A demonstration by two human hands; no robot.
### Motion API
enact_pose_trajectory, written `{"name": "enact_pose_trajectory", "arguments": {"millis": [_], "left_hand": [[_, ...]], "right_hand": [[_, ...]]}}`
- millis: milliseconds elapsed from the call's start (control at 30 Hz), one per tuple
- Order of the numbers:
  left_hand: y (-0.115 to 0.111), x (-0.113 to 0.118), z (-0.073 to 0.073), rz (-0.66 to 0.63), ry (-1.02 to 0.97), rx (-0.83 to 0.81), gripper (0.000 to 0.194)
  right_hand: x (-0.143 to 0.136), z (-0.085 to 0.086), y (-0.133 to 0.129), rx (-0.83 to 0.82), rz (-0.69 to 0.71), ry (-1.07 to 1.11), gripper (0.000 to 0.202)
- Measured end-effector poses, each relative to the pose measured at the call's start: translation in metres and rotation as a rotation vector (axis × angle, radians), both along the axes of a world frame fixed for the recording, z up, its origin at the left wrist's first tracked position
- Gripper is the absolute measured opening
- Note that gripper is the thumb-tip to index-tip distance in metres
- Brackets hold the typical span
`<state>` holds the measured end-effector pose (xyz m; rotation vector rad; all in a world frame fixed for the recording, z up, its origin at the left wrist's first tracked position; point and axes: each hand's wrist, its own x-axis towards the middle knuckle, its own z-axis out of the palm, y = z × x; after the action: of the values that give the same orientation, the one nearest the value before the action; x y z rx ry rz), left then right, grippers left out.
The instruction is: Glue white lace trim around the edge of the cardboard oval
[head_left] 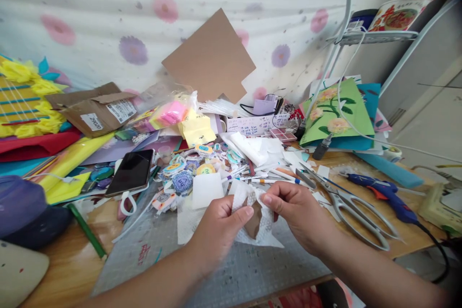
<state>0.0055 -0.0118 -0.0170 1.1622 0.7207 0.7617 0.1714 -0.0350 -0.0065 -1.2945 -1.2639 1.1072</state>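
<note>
My left hand [218,231] and my right hand [294,214] together pinch a small brown cardboard piece wrapped in white tissue paper [258,219], held just above a grey cutting mat [202,264]. Each thumb presses on the top edge of the white paper. More white tissue [187,224] lies under the left hand. A white square sheet [207,189] rests just beyond my fingers.
Large metal scissors [355,214] and a blue glue gun [382,195] lie to the right. A black phone [132,172], stickers and pens clutter the middle. Coloured paper, a brown cardboard box [96,110] and a green flower card [335,113] stand behind.
</note>
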Motion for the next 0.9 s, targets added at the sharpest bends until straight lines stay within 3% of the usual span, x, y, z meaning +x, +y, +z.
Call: {"name": "enact_pose_trajectory", "arguments": {"millis": [167, 333, 500, 600, 667, 700, 733, 767, 900], "left_hand": [[0.001, -0.002, 0.005, 0.061, 0.145, 0.17, 0.025], [-0.002, -0.004, 0.011, 0.019, 0.273, 0.335, 0.029], [-0.005, -0.005, 0.013, -0.019, 0.416, 0.466, 0.028], [-0.003, -0.006, 0.012, -0.009, 0.434, 0.542, 0.026], [-0.001, -0.006, 0.012, 0.0, 0.42, 0.553, 0.025], [0.0, -0.006, 0.011, 0.004, 0.409, 0.548, 0.025], [0.001, -0.006, 0.011, 0.007, 0.398, 0.54, 0.026], [0.002, -0.006, 0.011, 0.011, 0.392, 0.528, 0.026], [0.005, -0.006, 0.007, 0.023, 0.391, 0.44, 0.032]], "right_hand": [[0.009, 0.005, -0.002, 0.082, 0.058, -0.004, 0.024], [0.017, 0.018, -0.006, 0.414, 0.186, -0.403, 0.024], [0.025, 0.03, -0.018, 0.549, 0.159, -0.613, 0.023], [0.074, 0.038, -0.034, 0.526, 0.085, -0.709, 0.019], [0.128, 0.035, -0.046, 0.377, -0.26, -0.803, 0.019], [0.157, 0.03, -0.051, 0.2, -0.442, -0.882, 0.029], [0.185, 0.024, -0.055, -0.015, -0.556, -0.982, 0.036], [0.21, 0.015, -0.059, -0.126, -0.613, -1.032, 0.038], [0.271, -0.026, -0.066, -0.318, -0.685, -1.103, 0.034]]}}
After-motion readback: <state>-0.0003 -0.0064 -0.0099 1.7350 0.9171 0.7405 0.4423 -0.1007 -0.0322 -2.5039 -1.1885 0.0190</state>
